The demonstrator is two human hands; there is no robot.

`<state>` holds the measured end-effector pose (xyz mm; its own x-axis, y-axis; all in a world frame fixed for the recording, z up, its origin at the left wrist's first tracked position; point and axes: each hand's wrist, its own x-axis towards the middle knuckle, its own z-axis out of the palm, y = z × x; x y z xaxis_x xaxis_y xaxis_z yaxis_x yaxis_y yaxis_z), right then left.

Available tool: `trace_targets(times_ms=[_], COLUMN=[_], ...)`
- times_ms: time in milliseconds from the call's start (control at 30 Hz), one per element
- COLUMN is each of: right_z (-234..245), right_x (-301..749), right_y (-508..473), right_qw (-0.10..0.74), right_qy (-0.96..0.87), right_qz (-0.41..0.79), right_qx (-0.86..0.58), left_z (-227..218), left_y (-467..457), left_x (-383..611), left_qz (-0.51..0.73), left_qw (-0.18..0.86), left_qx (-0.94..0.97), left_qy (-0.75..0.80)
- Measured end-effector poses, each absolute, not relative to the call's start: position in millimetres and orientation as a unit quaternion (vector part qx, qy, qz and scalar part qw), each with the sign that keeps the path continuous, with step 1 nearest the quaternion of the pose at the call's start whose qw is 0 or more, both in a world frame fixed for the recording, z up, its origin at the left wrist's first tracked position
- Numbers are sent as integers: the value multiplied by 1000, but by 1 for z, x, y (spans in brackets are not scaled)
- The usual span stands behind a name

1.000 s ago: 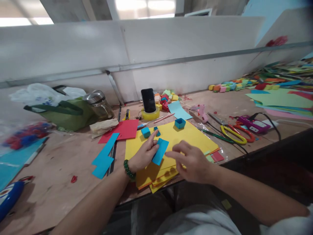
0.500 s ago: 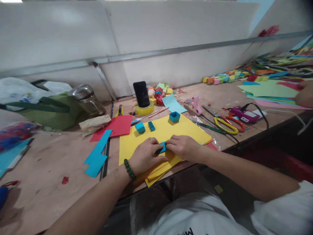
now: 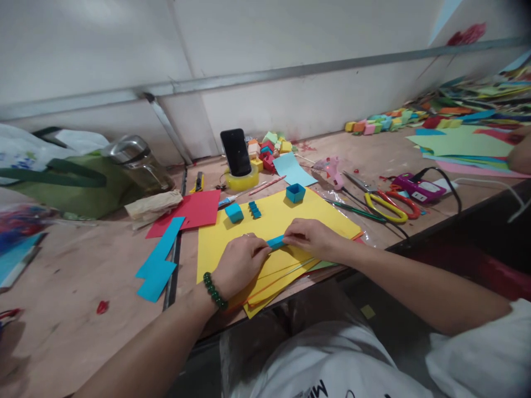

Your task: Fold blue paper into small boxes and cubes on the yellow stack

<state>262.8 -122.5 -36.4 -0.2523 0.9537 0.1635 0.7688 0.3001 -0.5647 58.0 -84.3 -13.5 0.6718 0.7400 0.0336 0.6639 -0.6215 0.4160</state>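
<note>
A narrow folded strip of blue paper [image 3: 276,242] spans the gap between my two hands, just over a stack of yellow paper sheets [image 3: 224,249]. My left hand [image 3: 243,257], with a green bead bracelet at the wrist, pinches its left end. The fingers of my right hand [image 3: 309,237] are closed on its right end. Beyond my hands, on the yellow sheets, lie a blue paper cube [image 3: 234,213], a small zigzag-folded blue piece [image 3: 254,210] and an open-topped blue paper box [image 3: 295,192].
Blue paper pieces [image 3: 160,271] and red paper [image 3: 203,209] lie left. Behind stand a phone [image 3: 235,152] on a tape roll [image 3: 243,179] and colourful paper cubes [image 3: 269,155]. Rightward are a pink glue gun [image 3: 332,171], scissors [image 3: 385,204], a purple power strip [image 3: 418,189] and another person's hand [image 3: 520,155].
The blue paper between my hands has gone from a wider, angled fold to a narrow flat strip. My hands have drawn slightly apart. The view has shifted a little.
</note>
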Motion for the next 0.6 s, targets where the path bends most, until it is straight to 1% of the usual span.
trace_targets(times_ms=[167, 600], right_z=[-36, -29], right_x=[258, 253], right_y=[-120, -120], right_qw=[236, 198], right_qy=[-736, -720], right_qz=[201, 198], right_qx=[-602, -635], left_z=[-16, -13], left_y=[-83, -88], left_x=[61, 66], left_qz=[105, 82], left_qw=[206, 177], left_qx=[877, 882], left_qy=[422, 429])
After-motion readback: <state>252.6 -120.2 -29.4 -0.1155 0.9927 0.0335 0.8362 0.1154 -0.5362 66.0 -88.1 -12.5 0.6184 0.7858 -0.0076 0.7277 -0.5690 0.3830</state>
